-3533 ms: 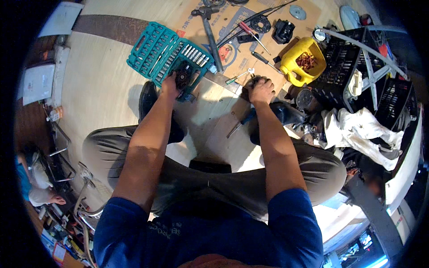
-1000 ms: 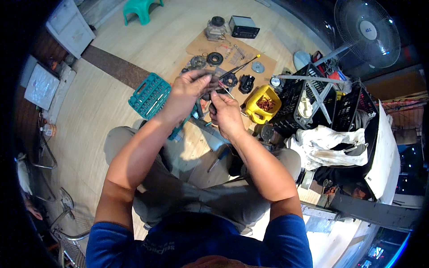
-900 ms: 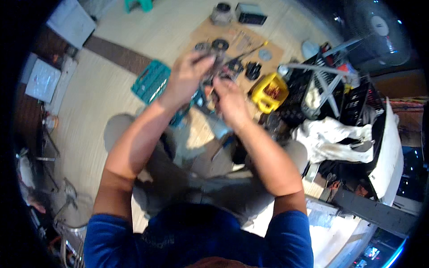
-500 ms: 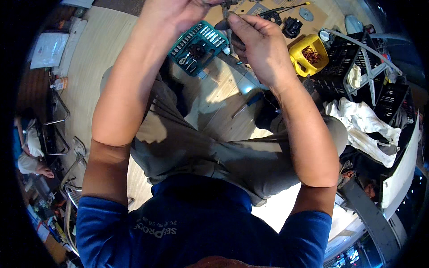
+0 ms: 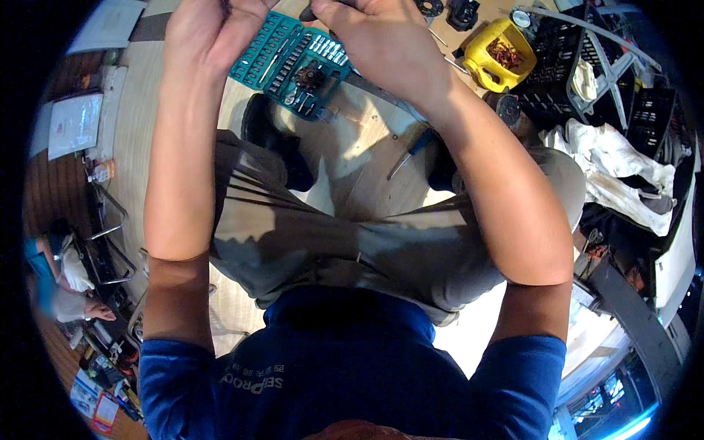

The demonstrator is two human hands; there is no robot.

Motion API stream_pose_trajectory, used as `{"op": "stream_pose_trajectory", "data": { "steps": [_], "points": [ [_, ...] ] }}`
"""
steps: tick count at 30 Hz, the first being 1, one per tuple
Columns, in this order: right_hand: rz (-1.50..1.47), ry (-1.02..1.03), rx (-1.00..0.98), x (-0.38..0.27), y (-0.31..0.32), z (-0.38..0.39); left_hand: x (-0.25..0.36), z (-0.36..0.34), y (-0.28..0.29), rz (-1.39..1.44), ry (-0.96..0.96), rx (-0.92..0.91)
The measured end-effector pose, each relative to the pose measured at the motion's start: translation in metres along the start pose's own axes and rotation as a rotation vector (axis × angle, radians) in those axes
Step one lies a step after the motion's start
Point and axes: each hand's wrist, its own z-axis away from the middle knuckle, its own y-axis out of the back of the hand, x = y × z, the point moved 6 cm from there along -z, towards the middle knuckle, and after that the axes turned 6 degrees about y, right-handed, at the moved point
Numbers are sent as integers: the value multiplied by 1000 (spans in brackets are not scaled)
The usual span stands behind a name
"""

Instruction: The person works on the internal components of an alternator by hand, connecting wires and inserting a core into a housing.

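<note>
At the upper edge my left hand (image 5: 224, 33) is closed with curled fingers, its fingertips cut off by the frame, so what it grips cannot be made out. To its right, my right hand (image 5: 385, 48) is closed too, thumb pressed against a small dark piece (image 5: 308, 12) whose kind I cannot tell. Below and between the hands lies an open teal socket set case (image 5: 323, 114) with rows of silver sockets and a dark round toothed part resting in it. A blue-handled screwdriver (image 5: 419, 141) lies on the floor near my right forearm.
A yellow cut-open container (image 5: 480, 62) holds small reddish-brown pieces. Black crates (image 5: 561, 84) and a white cloth (image 5: 623, 165) stand at the right. Dark shoes (image 5: 275, 143) are beside the case. Another person's hand (image 5: 99, 311) shows at the far left.
Both hands have moved left and closer to the upper edge, and farther apart. More of the socket case shows between them. The view has shifted slightly.
</note>
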Motion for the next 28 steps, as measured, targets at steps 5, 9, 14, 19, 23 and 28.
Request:
{"op": "stream_pose_trajectory", "data": {
  "steps": [5,9,14,19,23,28],
  "points": [
    [-75,-180,47,-9,3,2,2,5,0,28,5,-15],
    [-130,-191,71,0,4,3,2,1,5,29,-9,-47],
    [-186,-167,26,5,-4,2,7,8,-4,9,-35,-3],
    [5,161,-14,-4,-22,3,29,14,-12,-186,69,-201],
    [66,50,-112,-3,-22,-1,34,7,1,66,219,-117],
    [50,44,-223,1,-15,-2,32,7,7,77,259,-151]
  ]
}}
